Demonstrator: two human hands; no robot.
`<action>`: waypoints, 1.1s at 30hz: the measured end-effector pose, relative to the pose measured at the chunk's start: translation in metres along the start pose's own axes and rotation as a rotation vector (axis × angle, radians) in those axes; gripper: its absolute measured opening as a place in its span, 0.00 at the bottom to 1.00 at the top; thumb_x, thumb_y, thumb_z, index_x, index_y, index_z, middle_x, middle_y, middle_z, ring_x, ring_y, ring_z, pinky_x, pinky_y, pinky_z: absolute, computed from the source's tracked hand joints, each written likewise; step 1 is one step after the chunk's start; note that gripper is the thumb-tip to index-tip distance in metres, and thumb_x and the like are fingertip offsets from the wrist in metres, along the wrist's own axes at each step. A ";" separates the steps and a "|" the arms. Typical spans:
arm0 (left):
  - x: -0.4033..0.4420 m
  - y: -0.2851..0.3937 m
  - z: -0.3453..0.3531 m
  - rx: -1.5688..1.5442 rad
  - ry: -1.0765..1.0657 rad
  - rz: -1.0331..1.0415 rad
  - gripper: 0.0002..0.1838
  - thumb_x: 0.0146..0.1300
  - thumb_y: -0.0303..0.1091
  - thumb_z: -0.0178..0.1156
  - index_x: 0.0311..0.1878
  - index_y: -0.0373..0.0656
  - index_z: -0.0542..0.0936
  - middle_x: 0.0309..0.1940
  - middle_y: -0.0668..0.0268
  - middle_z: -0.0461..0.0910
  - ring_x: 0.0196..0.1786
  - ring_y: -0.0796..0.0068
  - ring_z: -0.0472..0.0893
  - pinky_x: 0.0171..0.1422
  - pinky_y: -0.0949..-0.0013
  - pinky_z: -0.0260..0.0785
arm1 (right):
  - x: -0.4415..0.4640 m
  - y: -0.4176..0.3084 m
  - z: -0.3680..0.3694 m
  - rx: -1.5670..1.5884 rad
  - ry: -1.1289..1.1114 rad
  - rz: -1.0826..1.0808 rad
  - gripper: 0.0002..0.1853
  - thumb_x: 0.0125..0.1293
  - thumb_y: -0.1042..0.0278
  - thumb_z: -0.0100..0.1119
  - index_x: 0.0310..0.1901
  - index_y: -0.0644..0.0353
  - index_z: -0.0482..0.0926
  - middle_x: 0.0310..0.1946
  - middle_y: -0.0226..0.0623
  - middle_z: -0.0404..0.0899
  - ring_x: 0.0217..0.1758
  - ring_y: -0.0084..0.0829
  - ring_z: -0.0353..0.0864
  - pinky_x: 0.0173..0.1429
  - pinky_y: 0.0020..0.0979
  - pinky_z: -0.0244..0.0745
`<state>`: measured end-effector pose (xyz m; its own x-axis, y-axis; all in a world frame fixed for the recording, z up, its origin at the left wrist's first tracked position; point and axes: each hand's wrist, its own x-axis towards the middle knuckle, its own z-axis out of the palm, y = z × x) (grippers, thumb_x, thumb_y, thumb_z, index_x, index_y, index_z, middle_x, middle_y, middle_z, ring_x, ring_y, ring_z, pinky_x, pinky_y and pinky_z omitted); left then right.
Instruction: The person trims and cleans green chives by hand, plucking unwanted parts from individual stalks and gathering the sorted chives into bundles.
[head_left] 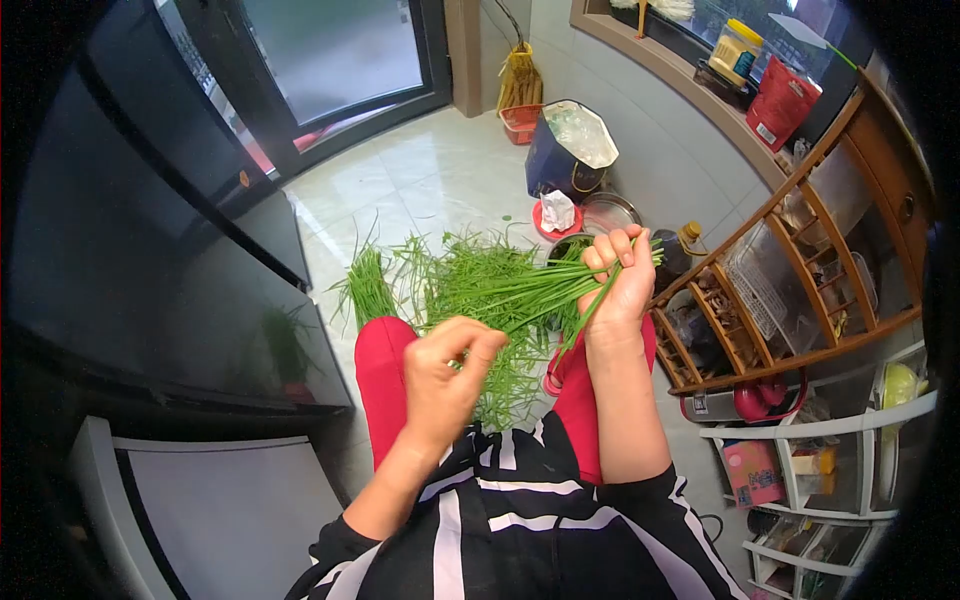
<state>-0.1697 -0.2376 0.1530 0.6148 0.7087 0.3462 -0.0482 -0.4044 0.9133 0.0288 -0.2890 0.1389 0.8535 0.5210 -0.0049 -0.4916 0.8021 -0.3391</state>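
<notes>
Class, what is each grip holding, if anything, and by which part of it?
The right grip holds a bunch of green stems near one end; the left grip cannot be told.

Light bright, soft | floor [345,185] glossy, sheen near glass door [335,65] | dark panel [215,330] reflective | strong fisheye curve, black corners

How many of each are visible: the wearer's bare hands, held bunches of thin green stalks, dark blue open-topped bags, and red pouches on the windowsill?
Left hand and right hand: 2
Held bunch of green stalks: 1
Dark blue bag: 1
Red pouch: 1
Total: 5
</notes>
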 end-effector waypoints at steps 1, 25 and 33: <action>-0.001 0.001 0.006 -0.027 -0.073 -0.049 0.09 0.62 0.29 0.57 0.31 0.33 0.81 0.26 0.62 0.79 0.28 0.77 0.75 0.33 0.74 0.66 | -0.002 0.001 0.002 -0.005 -0.012 -0.006 0.13 0.75 0.57 0.37 0.35 0.53 0.68 0.16 0.20 0.52 0.17 0.16 0.46 0.21 0.20 0.47; -0.009 -0.032 0.010 0.507 -0.186 0.023 0.13 0.57 0.34 0.61 0.43 0.38 0.78 0.43 0.56 0.79 0.47 0.57 0.76 0.51 0.59 0.64 | -0.002 0.004 0.013 -0.642 -0.014 -0.136 0.14 0.74 0.56 0.41 0.35 0.56 0.68 0.19 0.24 0.64 0.21 0.17 0.59 0.27 0.22 0.56; 0.012 -0.027 -0.004 0.200 -0.089 -0.153 0.36 0.56 0.43 0.65 0.64 0.35 0.64 0.65 0.47 0.63 0.69 0.55 0.62 0.71 0.59 0.53 | -0.015 0.025 0.017 -1.079 -0.279 -0.220 0.18 0.74 0.55 0.40 0.34 0.61 0.69 0.23 0.31 0.74 0.26 0.22 0.70 0.38 0.27 0.65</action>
<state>-0.1637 -0.2160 0.1330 0.6703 0.7203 0.1785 0.2019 -0.4086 0.8901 0.0006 -0.2721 0.1463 0.7686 0.5547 0.3188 0.1852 0.2841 -0.9407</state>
